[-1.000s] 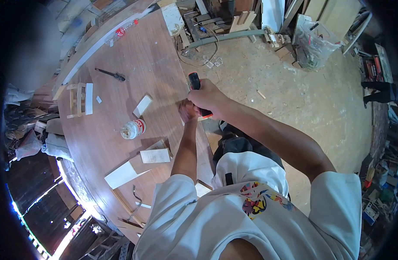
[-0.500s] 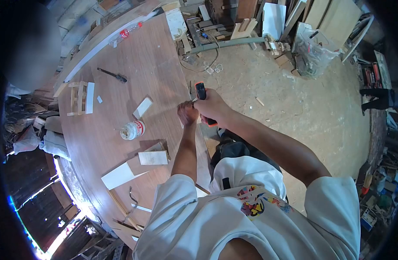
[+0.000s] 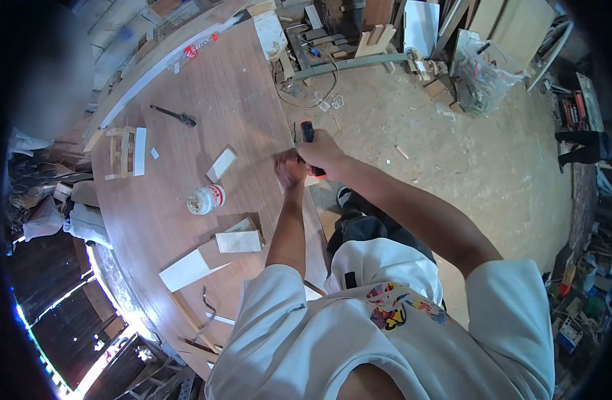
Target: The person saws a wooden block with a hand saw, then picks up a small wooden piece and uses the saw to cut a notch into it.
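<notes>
My right hand [image 3: 323,152] is wrapped round the black-and-orange handle [image 3: 307,131] of a tool at the table's edge. The handle shows above and below my fist, while the tool's working end is hidden. Close beside it, my left hand [image 3: 291,169] is closed with curled fingers over a pale piece of wood [image 3: 311,181]. Only small parts of that piece show under the hand. A jar with a red-and-white label [image 3: 207,199] stands left of my left hand. Nearby lies a small white-faced block [image 3: 221,165].
White-faced blocks [image 3: 239,241] and a larger white-faced board [image 3: 185,269] lie on the brown table [image 3: 246,100]. Farther off are a dark slender tool [image 3: 174,115], a small wooden frame [image 3: 123,153] and a plastic bottle [image 3: 201,45]. A clear plastic bag [image 3: 487,77] stands on the floor.
My right hand and the tool's handle have shifted slightly up and left, and less of the handle's lower end shows. My left hand stays almost in place.
</notes>
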The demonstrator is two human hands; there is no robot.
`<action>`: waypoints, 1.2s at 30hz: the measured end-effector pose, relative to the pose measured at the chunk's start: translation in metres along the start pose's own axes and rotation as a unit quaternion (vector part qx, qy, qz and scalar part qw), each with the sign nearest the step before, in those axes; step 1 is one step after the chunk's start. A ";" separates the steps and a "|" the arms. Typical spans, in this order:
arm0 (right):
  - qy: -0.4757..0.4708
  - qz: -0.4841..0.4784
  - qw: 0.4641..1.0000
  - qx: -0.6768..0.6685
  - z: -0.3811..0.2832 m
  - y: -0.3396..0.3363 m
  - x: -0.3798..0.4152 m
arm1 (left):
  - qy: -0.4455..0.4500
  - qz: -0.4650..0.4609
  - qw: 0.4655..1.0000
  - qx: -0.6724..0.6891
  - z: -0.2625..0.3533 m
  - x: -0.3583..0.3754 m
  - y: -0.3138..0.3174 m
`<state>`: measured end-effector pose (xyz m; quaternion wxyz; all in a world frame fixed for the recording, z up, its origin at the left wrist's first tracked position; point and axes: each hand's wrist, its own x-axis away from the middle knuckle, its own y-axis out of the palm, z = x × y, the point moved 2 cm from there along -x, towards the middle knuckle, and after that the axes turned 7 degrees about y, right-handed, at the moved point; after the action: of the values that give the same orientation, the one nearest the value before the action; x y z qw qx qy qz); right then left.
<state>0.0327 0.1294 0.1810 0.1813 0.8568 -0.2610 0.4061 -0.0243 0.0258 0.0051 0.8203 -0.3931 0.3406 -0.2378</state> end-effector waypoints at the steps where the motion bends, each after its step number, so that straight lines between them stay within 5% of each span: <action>1: -0.006 0.001 1.000 0.000 -0.004 0.007 -0.008 | 0.004 0.004 1.000 0.000 0.005 -0.007 -0.006; 4: 0.029 0.019 0.999 0.001 -0.006 0.020 -0.012 | 0.046 0.033 0.998 0.014 0.011 -0.003 -0.017; 7: 0.003 0.022 0.997 0.067 -0.013 0.011 0.005 | -0.066 0.036 0.997 0.024 0.009 -0.009 -0.011; 13: -0.010 -0.070 0.994 -0.081 -0.017 0.003 0.031 | -0.059 0.021 0.997 0.040 -0.001 0.002 -0.005; 15: -0.034 0.046 0.998 0.036 0.029 -0.001 -0.035 | 0.029 0.005 1.000 0.005 0.010 -0.007 -0.012; 18: -0.017 0.096 0.983 0.155 0.042 0.014 -0.074 | 0.044 0.053 0.997 0.024 -0.001 -0.004 -0.003; 22: -0.003 0.057 0.997 0.055 0.017 0.002 -0.028 | 0.048 0.028 0.998 0.013 -0.005 -0.001 0.004; 24: 0.008 -0.041 0.998 -0.056 -0.017 0.002 0.019 | -0.043 -0.011 0.998 0.044 -0.001 -0.001 -0.001; 28: 0.017 -0.027 0.999 -0.043 -0.019 -0.002 0.029 | -0.078 -0.020 0.996 0.030 -0.004 0.000 0.003; 32: -0.009 0.052 0.997 0.053 0.035 0.002 -0.057 | 0.048 0.044 0.998 0.009 -0.003 -0.003 0.001; 35: -0.007 0.028 0.995 0.097 0.022 0.010 -0.048 | 0.065 0.068 0.995 0.028 -0.009 0.000 0.001; 36: -0.007 -0.013 1.000 0.016 0.004 0.007 -0.014 | 0.058 0.078 0.993 0.065 -0.010 0.000 0.004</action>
<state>0.0230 0.1259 0.1683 0.1707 0.8659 -0.2447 0.4015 -0.0316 0.0236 -0.0028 0.8393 -0.2966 0.4008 -0.2166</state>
